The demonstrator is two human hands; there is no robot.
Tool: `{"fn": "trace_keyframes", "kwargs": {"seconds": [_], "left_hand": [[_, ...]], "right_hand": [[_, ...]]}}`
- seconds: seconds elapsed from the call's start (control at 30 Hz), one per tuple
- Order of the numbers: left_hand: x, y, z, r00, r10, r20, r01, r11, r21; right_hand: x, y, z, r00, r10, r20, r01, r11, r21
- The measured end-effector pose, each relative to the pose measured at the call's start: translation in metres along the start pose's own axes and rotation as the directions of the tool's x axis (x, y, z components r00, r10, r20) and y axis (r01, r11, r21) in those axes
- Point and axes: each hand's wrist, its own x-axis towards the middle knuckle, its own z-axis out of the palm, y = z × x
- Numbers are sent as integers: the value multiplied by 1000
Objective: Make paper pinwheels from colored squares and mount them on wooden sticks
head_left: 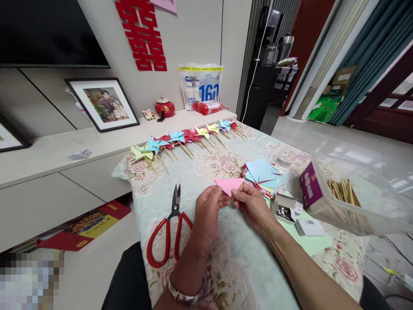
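A pink sheet of paper (229,185), folded into a triangle, is held above the table between both hands. My left hand (209,209) pinches its left corner, and my right hand (253,204) grips the right side with thumb and fingers. Red-handled scissors (174,219) lie left of my left hand, blades pointing away. Beyond my right hand is a pile of coloured paper (263,171), a light blue sheet on top with slits cut in it. A small open box of metal pins (284,211) stands beside my right forearm.
Several paper pinwheels on sticks (177,137) line the far edge of the flowered tablecloth (222,267). At the right stands a clear plastic bin (348,215) holding wooden sticks. A white box (309,227) rests on green paper (318,244). A low cabinet (106,146) borders the table's far left.
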Motion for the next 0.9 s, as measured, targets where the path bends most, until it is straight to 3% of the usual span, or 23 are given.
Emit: {"fn": "trace_keyframes", "kwargs": {"seconds": [0.5,0.7,0.9], "left_hand": [[-3,2,4,1000,-14,7,14,999,40],[2,-1,-2,996,12,-91,-6,998,59],[-4,-2,2,998,-62,-2,62,998,5]], "right_hand": [[1,4,-1,998,-55,-1,54,994,-93],[0,5,0,991,-129,35,133,978,-160],[1,4,-2,978,-206,-21,203,972,-119]]}}
